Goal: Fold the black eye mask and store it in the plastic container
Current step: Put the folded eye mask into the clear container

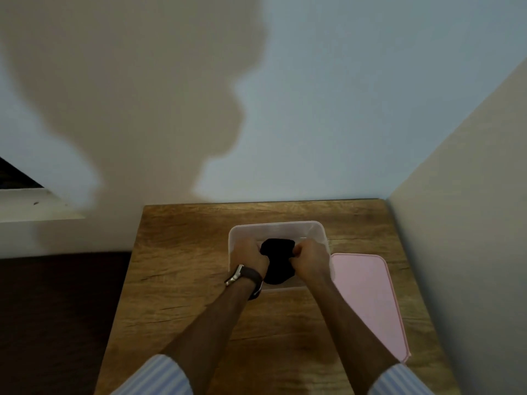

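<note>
A clear plastic container (285, 227) stands on the wooden table (185, 280), toward its far side. The black eye mask (278, 259), bunched and folded, sits inside it. My left hand (249, 256), with a watch on the wrist, grips the mask's left side over the container. My right hand (310, 259) pinches the mask's right side, fingers closed on the fabric. Parts of the mask and of the container's near wall are hidden behind both hands.
A pink lid (368, 297) lies flat on the table just right of the container. A wall (470, 223) runs close along the table's right edge and another behind it. Dark floor (57, 309) lies to the left.
</note>
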